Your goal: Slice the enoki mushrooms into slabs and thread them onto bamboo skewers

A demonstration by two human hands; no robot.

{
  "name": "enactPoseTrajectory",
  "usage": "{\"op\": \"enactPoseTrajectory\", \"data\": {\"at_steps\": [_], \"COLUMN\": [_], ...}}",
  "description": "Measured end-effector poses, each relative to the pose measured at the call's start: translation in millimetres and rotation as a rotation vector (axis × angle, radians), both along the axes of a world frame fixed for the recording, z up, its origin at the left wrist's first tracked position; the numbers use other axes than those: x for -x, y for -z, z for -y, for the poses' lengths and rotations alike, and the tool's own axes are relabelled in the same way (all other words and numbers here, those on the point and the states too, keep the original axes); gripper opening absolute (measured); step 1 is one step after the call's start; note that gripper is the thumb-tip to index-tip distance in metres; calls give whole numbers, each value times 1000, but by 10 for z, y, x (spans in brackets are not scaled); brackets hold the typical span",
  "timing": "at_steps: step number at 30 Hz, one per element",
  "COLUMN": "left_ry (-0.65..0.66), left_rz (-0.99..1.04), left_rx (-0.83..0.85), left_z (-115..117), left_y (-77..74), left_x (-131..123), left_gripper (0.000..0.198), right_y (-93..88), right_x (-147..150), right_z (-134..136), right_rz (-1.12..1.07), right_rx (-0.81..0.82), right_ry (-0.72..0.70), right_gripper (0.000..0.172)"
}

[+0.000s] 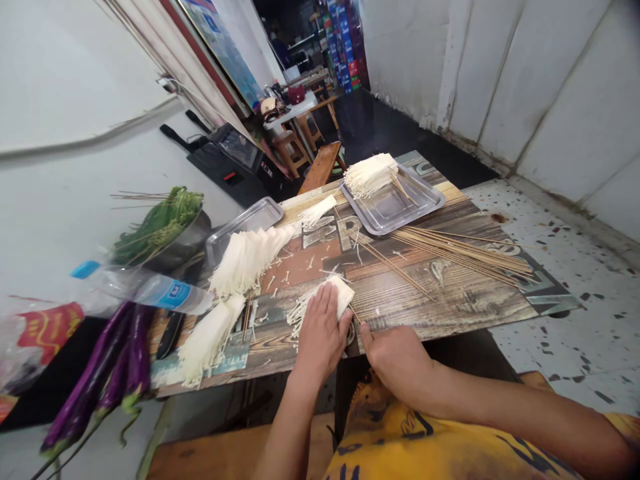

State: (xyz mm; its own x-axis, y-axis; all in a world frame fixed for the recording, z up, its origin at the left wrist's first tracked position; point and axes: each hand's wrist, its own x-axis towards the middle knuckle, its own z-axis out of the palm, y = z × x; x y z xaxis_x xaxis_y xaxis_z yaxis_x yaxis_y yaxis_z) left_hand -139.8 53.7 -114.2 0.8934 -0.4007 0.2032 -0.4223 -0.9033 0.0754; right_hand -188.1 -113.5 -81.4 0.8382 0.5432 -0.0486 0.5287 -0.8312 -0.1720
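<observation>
My left hand lies flat, fingers stretched, on a bundle of enoki mushrooms near the table's front edge. Its thumb rests along the bundle's right side. My right hand is closed around a thin bamboo skewer, whose tip meets the right side of that bundle; whether it has gone in cannot be seen. To the left lie a row of fanned enoki bundles and another enoki bundle. Loose skewers lie on the right, and a few more lie behind my hands.
A metal tray at the back holds skewered enoki. A second tray stands left of it. Further left are a bowl of greens, a water bottle, a black-handled knife and several eggplants. Mushroom scraps litter the table.
</observation>
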Motion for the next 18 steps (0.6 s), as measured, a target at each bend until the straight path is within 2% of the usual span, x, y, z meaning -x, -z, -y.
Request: {"op": "enactPoseTrajectory", "data": {"at_steps": [7, 18], "left_ry": [6, 0], "left_rz": [23, 40], "left_rx": [-30, -49], "left_z": [1, -3], "left_y": [12, 50], "left_x": [7, 8], "left_gripper": [57, 49], "right_y": [-81, -236], "right_x": [-28, -53], "right_z": [61, 195], "right_rz": [-47, -128], "right_rx": [-10, -6], "right_ry": [47, 39], "right_gripper": [42, 35]}}
